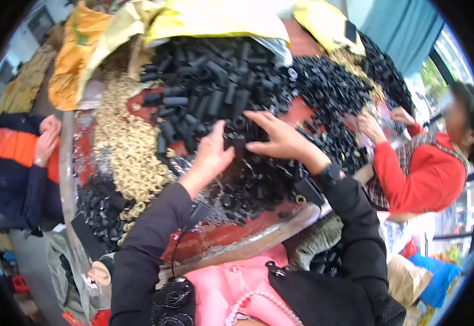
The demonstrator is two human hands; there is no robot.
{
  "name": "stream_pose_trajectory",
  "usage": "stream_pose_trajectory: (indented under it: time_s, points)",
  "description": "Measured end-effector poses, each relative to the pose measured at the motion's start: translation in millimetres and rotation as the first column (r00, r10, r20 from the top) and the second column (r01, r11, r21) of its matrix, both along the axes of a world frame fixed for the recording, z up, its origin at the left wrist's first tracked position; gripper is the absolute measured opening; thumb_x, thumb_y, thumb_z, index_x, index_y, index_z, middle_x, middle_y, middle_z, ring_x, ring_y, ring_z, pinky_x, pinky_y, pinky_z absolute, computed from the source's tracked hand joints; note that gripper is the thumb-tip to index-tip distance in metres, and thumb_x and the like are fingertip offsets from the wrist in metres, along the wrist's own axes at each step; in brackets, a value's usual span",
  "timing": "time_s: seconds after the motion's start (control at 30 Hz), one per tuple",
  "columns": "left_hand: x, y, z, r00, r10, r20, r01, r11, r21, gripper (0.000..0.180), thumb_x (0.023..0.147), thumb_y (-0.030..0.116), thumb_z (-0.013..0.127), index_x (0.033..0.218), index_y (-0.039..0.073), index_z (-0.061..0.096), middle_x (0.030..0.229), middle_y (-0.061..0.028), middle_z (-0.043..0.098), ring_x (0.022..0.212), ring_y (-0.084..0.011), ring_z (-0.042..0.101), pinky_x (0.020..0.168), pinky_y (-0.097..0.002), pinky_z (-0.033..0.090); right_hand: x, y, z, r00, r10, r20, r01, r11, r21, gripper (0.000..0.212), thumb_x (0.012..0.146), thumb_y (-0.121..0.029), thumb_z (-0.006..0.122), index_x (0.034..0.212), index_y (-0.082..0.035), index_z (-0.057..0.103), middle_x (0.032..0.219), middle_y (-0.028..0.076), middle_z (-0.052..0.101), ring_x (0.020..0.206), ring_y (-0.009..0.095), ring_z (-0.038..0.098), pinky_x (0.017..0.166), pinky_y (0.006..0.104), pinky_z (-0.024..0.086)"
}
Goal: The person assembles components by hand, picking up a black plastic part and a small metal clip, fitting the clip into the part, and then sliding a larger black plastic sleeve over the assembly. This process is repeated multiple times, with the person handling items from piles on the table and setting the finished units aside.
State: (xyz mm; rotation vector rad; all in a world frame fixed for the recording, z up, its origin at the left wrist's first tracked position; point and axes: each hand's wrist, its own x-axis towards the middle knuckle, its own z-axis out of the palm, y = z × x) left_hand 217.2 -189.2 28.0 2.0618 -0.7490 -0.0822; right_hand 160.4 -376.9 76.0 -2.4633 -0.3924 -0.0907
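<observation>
A big heap of black plastic tubes (pixel 215 81) covers the middle of a reddish table (pixel 237 231). My left hand (pixel 212 152) reaches into the near edge of the heap, fingers together and pointing up among the tubes. Just to its right, my right hand (pixel 275 136) lies over the tubes with fingers spread and curled, touching one small black piece; whether it grips that piece is unclear. Both forearms wear black sleeves. Smaller black parts (pixel 258 185) lie under and in front of my hands.
A band of small brass-coloured rings (pixel 131 146) runs down the table's left side. More small black parts (pixel 329 87) lie at right, where a person in a red top (pixel 427 174) works. Another person in orange and navy (pixel 25 163) sits at left. Yellow sacks (pixel 209 19) lie behind.
</observation>
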Motion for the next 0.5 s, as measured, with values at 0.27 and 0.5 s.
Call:
stream_pose_trajectory:
  time_s: [0.27, 0.5]
  points:
    - [-25, 26, -6, 0.985, 0.100, 0.142, -0.104, 0.994, 0.020, 0.039, 0.072, 0.021, 0.061, 0.105, 0.005, 0.048, 0.085, -0.0189, 0.058, 0.081, -0.0341, 0.056, 0.070, -0.0389, 0.045, -46, 25, 8, 0.993, 0.065, 0.103, -0.035, 0.963, -0.268, 0.056, 0.066, -0.026, 0.065, 0.114, -0.005, 0.044, 0.113, 0.014, 0.044, 0.100, 0.033, 0.046, 0.082, 0.0377, 0.038]
    - [-55, 57, 31, 0.960, 0.270, -0.075, -0.276, 0.957, -0.088, 0.028, 0.075, 0.033, 0.058, 0.081, 0.006, 0.058, 0.069, -0.0149, 0.058, 0.069, -0.0332, 0.057, 0.060, -0.0380, 0.043, -78, 58, 1, 0.952, 0.017, 0.306, 0.080, 0.951, -0.299, 0.042, 0.065, -0.023, 0.064, 0.102, -0.008, 0.050, 0.100, 0.009, 0.049, 0.089, 0.027, 0.047, 0.072, 0.0368, 0.035]
